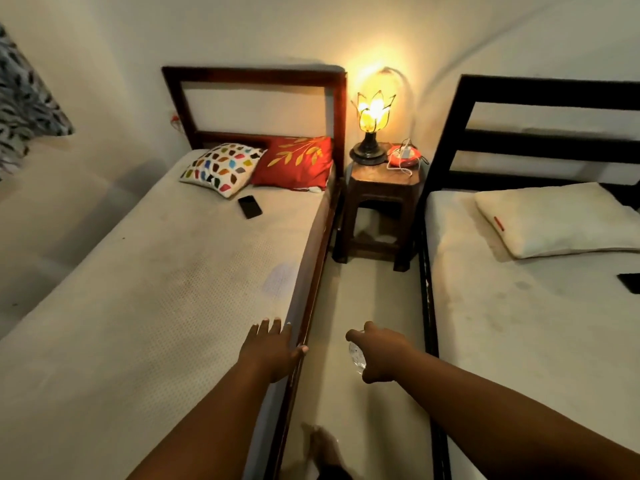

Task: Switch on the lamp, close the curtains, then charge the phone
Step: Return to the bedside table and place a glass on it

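Observation:
The flower-shaped lamp (372, 114) glows lit on the wooden bedside table (381, 183) between two beds. Beside it a white charger with its cable (404, 153) lies on a round red holder. A black phone (249, 206) rests screen-up on the left bed (138, 289), near two cushions. A patterned curtain (20, 98) hangs at the far left edge. My left hand (272, 348) lies flat on the left bed's edge, fingers apart. My right hand (377, 355) hovers over the aisle floor, fingers loosely curled; a pale glinting patch shows beside the thumb, and I cannot tell what it is.
A narrow floor aisle (367, 306) runs between the beds toward the table. The right bed (519, 323) carries a white pillow (554, 220) and a dark flat object (631, 282) at the frame edge. My foot (322, 448) stands in the aisle.

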